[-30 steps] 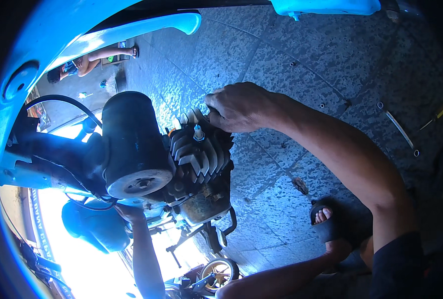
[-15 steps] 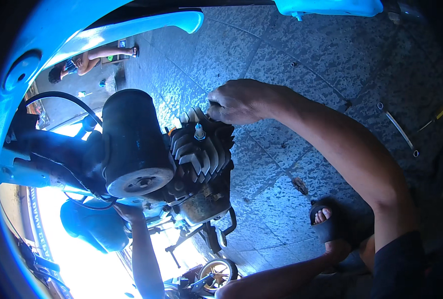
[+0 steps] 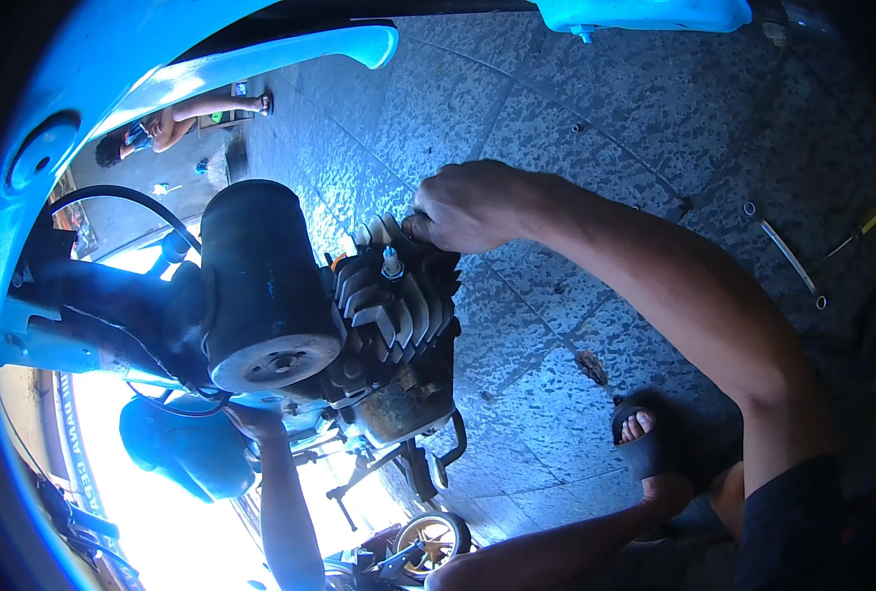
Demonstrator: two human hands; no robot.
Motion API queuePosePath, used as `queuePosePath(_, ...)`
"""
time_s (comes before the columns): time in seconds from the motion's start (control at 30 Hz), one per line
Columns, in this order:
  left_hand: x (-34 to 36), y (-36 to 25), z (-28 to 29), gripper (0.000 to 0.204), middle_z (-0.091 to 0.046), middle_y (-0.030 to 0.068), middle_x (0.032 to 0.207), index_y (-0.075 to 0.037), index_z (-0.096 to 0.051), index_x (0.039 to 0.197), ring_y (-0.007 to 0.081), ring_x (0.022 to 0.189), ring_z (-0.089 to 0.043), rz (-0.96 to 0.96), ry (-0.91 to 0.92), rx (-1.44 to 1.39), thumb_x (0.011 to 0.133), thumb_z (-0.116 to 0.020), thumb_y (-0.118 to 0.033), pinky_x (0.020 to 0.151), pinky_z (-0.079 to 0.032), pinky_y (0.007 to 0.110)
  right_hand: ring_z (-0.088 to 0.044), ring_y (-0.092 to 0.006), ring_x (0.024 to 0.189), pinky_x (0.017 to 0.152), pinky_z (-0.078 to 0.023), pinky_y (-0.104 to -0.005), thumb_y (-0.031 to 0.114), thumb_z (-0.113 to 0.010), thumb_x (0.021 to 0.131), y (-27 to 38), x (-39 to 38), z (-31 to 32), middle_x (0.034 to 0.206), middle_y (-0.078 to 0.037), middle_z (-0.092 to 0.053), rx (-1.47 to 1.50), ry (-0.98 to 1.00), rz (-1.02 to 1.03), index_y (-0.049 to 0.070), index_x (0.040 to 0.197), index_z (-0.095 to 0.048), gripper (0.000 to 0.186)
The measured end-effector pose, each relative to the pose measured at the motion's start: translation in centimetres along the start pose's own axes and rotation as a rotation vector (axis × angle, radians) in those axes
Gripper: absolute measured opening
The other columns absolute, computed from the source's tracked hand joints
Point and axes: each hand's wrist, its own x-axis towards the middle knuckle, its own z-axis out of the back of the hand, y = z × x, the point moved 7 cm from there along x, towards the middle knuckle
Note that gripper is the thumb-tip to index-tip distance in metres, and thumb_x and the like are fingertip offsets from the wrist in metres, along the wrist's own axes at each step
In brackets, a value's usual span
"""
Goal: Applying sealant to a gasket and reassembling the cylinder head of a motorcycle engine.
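A finned engine (image 3: 403, 310) hangs at the centre, with a white-topped spark plug (image 3: 391, 263) standing out of its cylinder head. My right hand (image 3: 467, 209) is closed at the right upper edge of the fins, fingers curled in. Whatever those fingers grip, if anything, is hidden behind the hand. A dark cylinder-shaped part (image 3: 260, 276) with a pale round end sits left of the engine. Below it, my left hand (image 3: 258, 422) reaches up to the underside of the machine, beside a blue rounded panel (image 3: 177, 443). Its fingers are out of sight behind the parts.
On the stone-tiled floor at right lie a double-ended ring wrench (image 3: 785, 254) and a yellow-handled screwdriver (image 3: 863, 229). Blue bodywork (image 3: 260, 74) spans the upper left. A person (image 3: 167, 128) sits at the far upper left. A wheel (image 3: 433, 542) stands at the bottom.
My right hand has turned slightly at the engine's edge, its fingers curled tighter and its knuckles rolled. My left hand stays in place.
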Motion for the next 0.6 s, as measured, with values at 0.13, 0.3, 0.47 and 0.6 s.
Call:
queuePosePath(0.13,-0.4,0.8,-0.1,0.035,-0.057,0.0196,0.096,0.002,-0.051,0.114,0.0368,0.085,-0.060,0.064,-0.016,-0.019,0.092,-0.062,-0.022,0.072,-0.050,0.043,-0.068,-0.0364,0.085,0.082,-0.052,-0.0467,0.032,-0.046,0.098,0.9,0.1,0.2,0.091,-0.022,-0.069,-0.113,-0.002,0.125,-0.002,0.097,-0.066,0.039)
queuePosePath(0.3,-1.0,1.0,-0.2,0.031,-0.057,0.0181,0.097,0.000,-0.051,0.115,0.0321,0.085,-0.061,0.005,0.008,0.050,0.095,-0.057,-0.022,0.071,-0.051,0.040,-0.067,-0.0376,0.088,0.083,-0.051,-0.0473,0.032,-0.046,0.098,0.3,0.4,-0.5,0.094,-0.023,-0.068,-0.052,0.013,0.094,-0.002,0.101,-0.065,0.039)
queuePosePath(0.47,-1.5,2.0,-0.6,0.022,-0.057,0.0160,0.098,-0.002,-0.052,0.113,0.0260,0.085,-0.061,0.058,0.023,0.064,0.098,-0.053,-0.019,0.070,-0.052,0.037,-0.067,-0.0359,0.088,0.083,-0.051,-0.0461,0.033,-0.045,0.100,0.7,0.2,-0.1,0.097,-0.024,-0.068,-0.121,0.018,0.156,-0.003,0.105,-0.065,0.042)
queuePosePath(0.6,-2.4,4.0,-1.0,0.046,-0.058,0.0193,0.103,0.001,-0.050,0.119,0.0321,0.089,-0.061,0.170,0.030,-0.117,0.085,-0.068,-0.024,0.076,-0.051,0.040,-0.065,-0.0250,0.071,0.071,-0.052,-0.0423,0.037,-0.045,0.101,-1.7,0.0,2.0,0.082,-0.015,-0.067,0.211,-0.093,0.106,-0.002,0.100,-0.065,0.043)
